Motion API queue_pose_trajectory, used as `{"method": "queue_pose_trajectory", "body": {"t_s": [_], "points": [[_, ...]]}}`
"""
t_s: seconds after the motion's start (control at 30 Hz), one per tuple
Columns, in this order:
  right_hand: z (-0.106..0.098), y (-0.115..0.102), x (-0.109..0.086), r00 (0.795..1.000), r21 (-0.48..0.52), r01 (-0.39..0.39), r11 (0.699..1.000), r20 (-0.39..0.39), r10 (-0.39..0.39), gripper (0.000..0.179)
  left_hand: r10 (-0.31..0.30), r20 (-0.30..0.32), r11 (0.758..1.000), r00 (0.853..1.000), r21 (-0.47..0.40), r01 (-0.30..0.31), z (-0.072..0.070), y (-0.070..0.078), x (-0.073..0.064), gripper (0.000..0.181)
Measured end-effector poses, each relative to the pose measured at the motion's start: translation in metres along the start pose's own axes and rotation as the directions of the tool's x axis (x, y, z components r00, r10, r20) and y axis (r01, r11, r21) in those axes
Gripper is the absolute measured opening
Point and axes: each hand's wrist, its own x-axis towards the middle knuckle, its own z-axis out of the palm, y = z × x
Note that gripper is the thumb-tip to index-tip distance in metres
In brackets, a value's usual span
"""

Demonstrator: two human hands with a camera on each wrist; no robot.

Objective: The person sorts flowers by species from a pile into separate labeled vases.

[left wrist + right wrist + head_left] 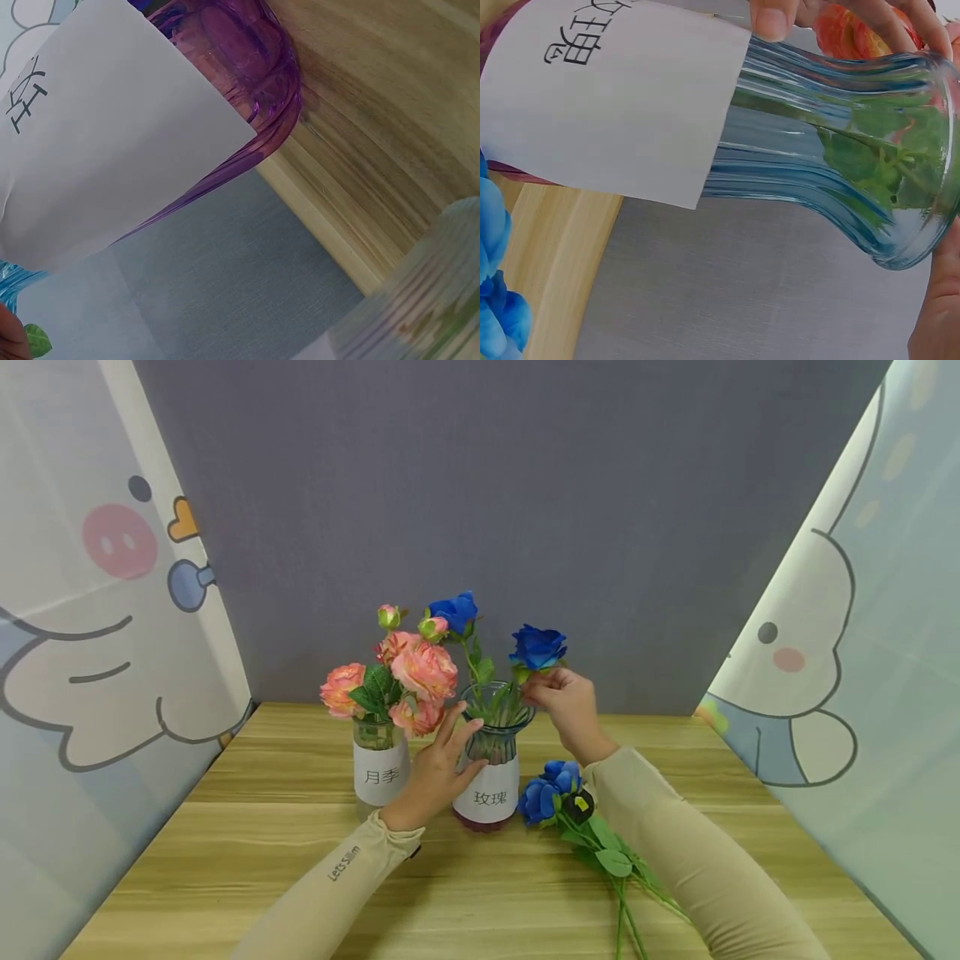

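My right hand [566, 706] pinches a blue rose [538, 647] just beneath its bloom, over the right side of the mouth of a blue-to-purple glass vase [497, 745]. In the right wrist view, green leaves [877, 154] show through the vase's neck. Against the vase's left side rests my left hand [435, 768], its fingers spread and fairly straight, thumb towards the white paper label [487, 797]. Another blue rose [456, 612] stands in the same vase, leaning left. The lower end of the pinched stem cannot be made out.
To the left stands a clear glass vase [375, 737] with a white label, holding several pink flowers [426, 672]. More blue roses [551, 789] with long green stems lie on the wooden table [300, 877] under my right forearm. A grey panel [480, 510] rises behind.
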Motion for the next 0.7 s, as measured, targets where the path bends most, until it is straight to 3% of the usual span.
{"method": "queue_pose_trajectory", "body": {"t_s": [0.53,0.7], "points": [[0.0009,-0.0024,-0.0036,0.996,0.087,-0.074,0.993,-0.033,0.077,0.015,-0.009,-0.007,1.0,1.0,-0.004,0.009,0.0007,0.0009,0.0002,0.08],[0.0,0.0,-0.0031,0.993,-0.061,-0.073,0.995,-0.101,0.067,0.012,-0.01,-0.001,1.0,1.0,-0.013,0.01,0.0007,0.0005,-0.0006,0.081]]}}
